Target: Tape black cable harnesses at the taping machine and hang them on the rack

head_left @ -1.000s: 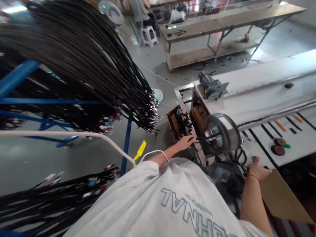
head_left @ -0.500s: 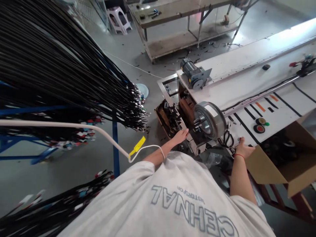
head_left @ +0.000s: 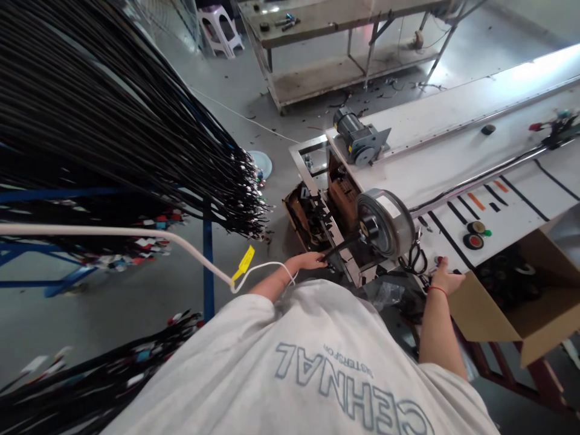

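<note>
black cable [head_left: 343, 246] runs from drum [head_left: 400, 225] into pinched left fingers [head_left: 319, 260]; right fingers [head_left: 455, 281] loosely spread, contact unclear, by white table [head_left: 441, 172].

At the left end of the counter [head_left: 435, 175], a drum [head_left: 390, 225] sits toward the near edge and a motor [head_left: 357, 134] at the far corner, the left hand [head_left: 312, 260] just off that end and the right hand [head_left: 446, 279] at the near edge. Two rolls [head_left: 473, 241] lie farther right, behind an open carton [head_left: 483, 309] before that edge. Bundled cables [head_left: 136, 115] hang to the left; a second counter [head_left: 312, 27] and a stool [head_left: 220, 30] stand beyond.
</note>
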The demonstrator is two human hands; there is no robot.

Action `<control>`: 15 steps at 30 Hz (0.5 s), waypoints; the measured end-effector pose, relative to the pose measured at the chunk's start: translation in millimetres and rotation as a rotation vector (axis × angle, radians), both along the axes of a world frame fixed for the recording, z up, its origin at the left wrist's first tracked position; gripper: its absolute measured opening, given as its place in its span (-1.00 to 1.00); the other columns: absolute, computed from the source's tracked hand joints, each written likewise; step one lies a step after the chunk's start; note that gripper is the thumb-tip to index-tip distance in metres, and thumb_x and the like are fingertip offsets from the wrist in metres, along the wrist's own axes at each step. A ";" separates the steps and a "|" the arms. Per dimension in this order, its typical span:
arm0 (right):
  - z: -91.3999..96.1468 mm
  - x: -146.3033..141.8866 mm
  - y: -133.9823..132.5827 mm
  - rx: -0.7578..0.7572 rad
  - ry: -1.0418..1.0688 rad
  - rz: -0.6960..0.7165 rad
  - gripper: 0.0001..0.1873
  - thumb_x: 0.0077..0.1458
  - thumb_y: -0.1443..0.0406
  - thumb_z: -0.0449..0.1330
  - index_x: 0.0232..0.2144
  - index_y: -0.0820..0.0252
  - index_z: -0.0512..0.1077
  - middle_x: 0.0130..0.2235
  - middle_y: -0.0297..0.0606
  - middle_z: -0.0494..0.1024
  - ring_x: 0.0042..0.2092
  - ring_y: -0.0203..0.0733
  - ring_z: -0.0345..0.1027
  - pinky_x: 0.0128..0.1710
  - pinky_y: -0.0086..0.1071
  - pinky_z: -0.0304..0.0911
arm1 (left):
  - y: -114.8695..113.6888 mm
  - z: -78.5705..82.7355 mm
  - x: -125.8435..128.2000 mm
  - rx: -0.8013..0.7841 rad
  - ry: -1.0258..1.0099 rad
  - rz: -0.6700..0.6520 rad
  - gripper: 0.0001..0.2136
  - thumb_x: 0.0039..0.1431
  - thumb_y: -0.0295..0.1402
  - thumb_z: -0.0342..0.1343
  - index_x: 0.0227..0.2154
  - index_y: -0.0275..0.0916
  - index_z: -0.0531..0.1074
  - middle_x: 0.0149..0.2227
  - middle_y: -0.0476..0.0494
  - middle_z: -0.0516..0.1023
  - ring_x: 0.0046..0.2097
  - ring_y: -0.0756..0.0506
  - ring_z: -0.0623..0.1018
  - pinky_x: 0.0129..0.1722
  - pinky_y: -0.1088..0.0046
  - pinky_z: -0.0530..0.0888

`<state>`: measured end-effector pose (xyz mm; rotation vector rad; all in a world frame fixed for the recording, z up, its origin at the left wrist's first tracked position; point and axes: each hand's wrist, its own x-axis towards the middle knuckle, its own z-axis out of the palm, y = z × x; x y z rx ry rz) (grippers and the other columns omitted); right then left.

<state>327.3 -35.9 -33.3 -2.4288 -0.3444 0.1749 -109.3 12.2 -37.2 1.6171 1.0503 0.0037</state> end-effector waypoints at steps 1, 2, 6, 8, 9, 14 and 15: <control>1.0 -0.4 -0.1 0.001 0.008 0.002 -0.20 0.02 0.01 0.24 0.13 0.47 0.18 0.15 0.30 0.31 0.22 0.18 0.18 0.22 -0.11 0.09 | -4.4 -2.2 -7.3 0.072 0.037 0.042 -0.74 0.08 -0.16 0.18 -0.51 -0.27 0.45 -0.53 -0.02 0.48 -0.45 -0.02 0.42 -0.40 0.50 0.32; 1.9 -0.8 -0.2 0.003 0.015 0.006 -0.20 0.02 0.01 0.24 0.13 0.48 0.18 0.15 0.30 0.31 0.21 0.19 0.19 0.21 -0.12 0.09 | -8.7 -2.9 -13.8 0.139 0.052 0.077 -0.74 0.12 -0.16 0.13 -0.48 -0.27 0.45 -0.52 -0.02 0.47 -0.43 -0.03 0.42 -0.38 0.50 0.31; 3.1 -1.6 -1.2 0.016 0.010 0.002 -0.22 0.02 0.02 0.25 0.11 0.48 0.19 0.12 0.31 0.33 0.21 0.19 0.19 0.20 -0.12 0.11 | -19.9 9.1 -27.4 0.274 -0.006 0.233 -0.67 0.23 -0.10 -0.02 -0.40 -0.27 0.42 -0.46 -0.02 0.47 -0.39 -0.04 0.42 -0.35 0.50 0.30; 1.3 -0.2 -1.4 0.013 0.008 -0.001 -0.24 0.01 0.02 0.25 0.09 0.45 0.20 0.12 0.30 0.33 0.21 0.19 0.19 0.20 -0.11 0.11 | -21.2 19.2 -25.4 0.306 -0.021 0.293 -0.64 0.27 -0.08 -0.07 -0.42 -0.27 0.39 -0.47 -0.02 0.45 -0.38 -0.03 0.42 -0.34 0.50 0.29; -0.1 1.0 -1.3 0.010 0.005 0.000 -0.24 0.01 0.02 0.25 0.09 0.44 0.20 0.13 0.31 0.32 0.21 0.19 0.19 0.21 -0.10 0.10 | -21.0 24.0 -22.4 0.318 -0.023 0.301 -0.63 0.27 -0.07 -0.09 -0.43 -0.26 0.38 -0.47 -0.02 0.44 -0.38 -0.04 0.42 -0.33 0.50 0.29; -7.9 7.5 -0.8 -0.006 0.015 0.000 -0.25 0.00 0.01 0.25 0.06 0.43 0.20 0.13 0.31 0.32 0.20 0.21 0.21 0.20 -0.06 0.11 | -15.0 37.5 1.8 0.374 -0.055 0.306 -0.64 0.32 -0.10 -0.12 -0.41 -0.25 0.39 -0.44 -0.05 0.47 -0.35 -0.06 0.45 -0.30 0.49 0.30; -8.5 8.0 -0.8 -0.004 0.016 0.001 -0.26 0.00 0.00 0.24 0.05 0.42 0.20 0.12 0.31 0.33 0.19 0.22 0.22 0.19 -0.05 0.13 | -13.0 38.7 6.6 0.383 -0.059 0.304 -0.64 0.32 -0.10 -0.12 -0.41 -0.26 0.39 -0.44 -0.05 0.47 -0.35 -0.06 0.45 -0.29 0.48 0.31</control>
